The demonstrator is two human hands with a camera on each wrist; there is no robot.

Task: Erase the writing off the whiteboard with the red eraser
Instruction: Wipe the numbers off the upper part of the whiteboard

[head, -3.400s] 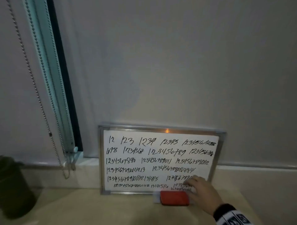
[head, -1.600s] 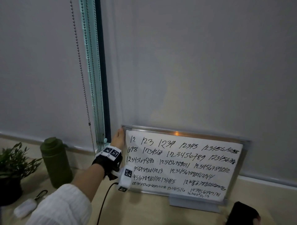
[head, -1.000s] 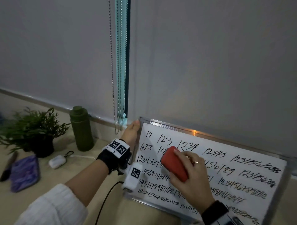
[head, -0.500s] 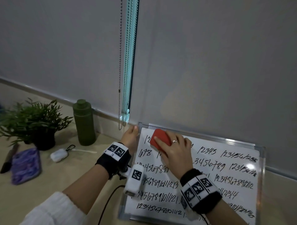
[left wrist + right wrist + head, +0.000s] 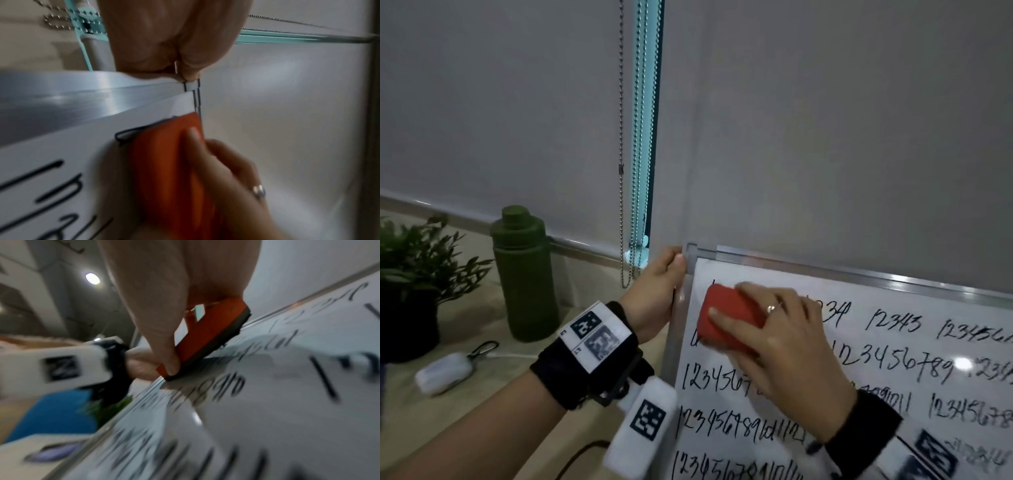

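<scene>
Head view puts the right hand (image 5: 787, 356) nearest, its fingers (image 5: 726, 317) curled over the back of the red eraser (image 5: 726, 322) and gripping it. The eraser's dark felt face lies flat on the whiteboard (image 5: 859, 394), in the upper left corner of the writing surface. Just left of these fingers runs the board's metal side frame (image 5: 674, 339); just above them is a strip of clean white surface and then the top frame. To their right and below them, rows of black handwritten numbers (image 5: 876, 359) cover the board out to the picture's edge.

Left wrist view shows the left hand (image 5: 174, 40) clamped on the board's upper left corner, thumb at the front of the frame, the other fingers hidden behind it. The eraser (image 5: 170, 170) sits just below that corner, close to the frame but apart from the left hand.

Farther left of the left hand, on the table (image 5: 493, 404), lie a white earbud case (image 5: 443, 371), then a green bottle (image 5: 525, 274) and a potted plant (image 5: 410, 284). Bead chains (image 5: 631, 171) hang beyond the left hand, before grey roller blinds (image 5: 825, 120).
</scene>
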